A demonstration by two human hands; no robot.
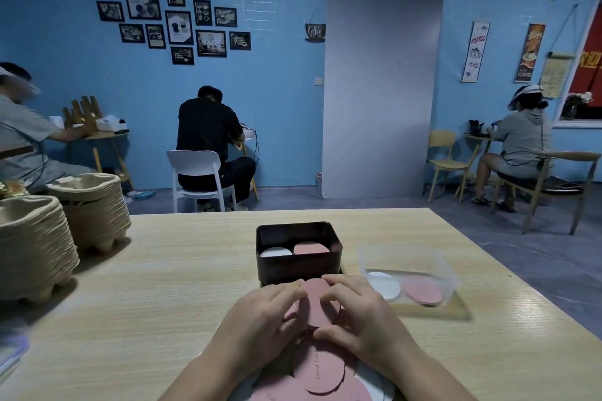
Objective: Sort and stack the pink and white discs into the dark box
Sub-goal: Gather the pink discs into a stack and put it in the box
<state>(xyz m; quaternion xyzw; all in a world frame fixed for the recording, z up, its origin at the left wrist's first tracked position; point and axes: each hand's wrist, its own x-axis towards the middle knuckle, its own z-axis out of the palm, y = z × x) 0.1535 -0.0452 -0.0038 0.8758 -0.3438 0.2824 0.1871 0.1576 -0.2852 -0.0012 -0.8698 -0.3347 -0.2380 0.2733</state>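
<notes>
The dark box [298, 268] stands at the middle of the table, with a white stack [275, 252] on its left side and a pink stack [311, 248] on its right. Just in front of it, my left hand [264, 316] and my right hand [361, 312] together pinch a small stack of pink discs [314, 304] by its edges. Several more pink discs [321, 371] lie spread below my wrists, one with writing on it. White discs [374, 384] peek out under them at the right.
A clear plastic tub [408, 273] right of the box holds a white disc and pink discs. Two piles of pulp cup trays [49, 238] stand at the table's left. A clear lid corner [9, 355] lies at the left edge. People sit at other tables behind.
</notes>
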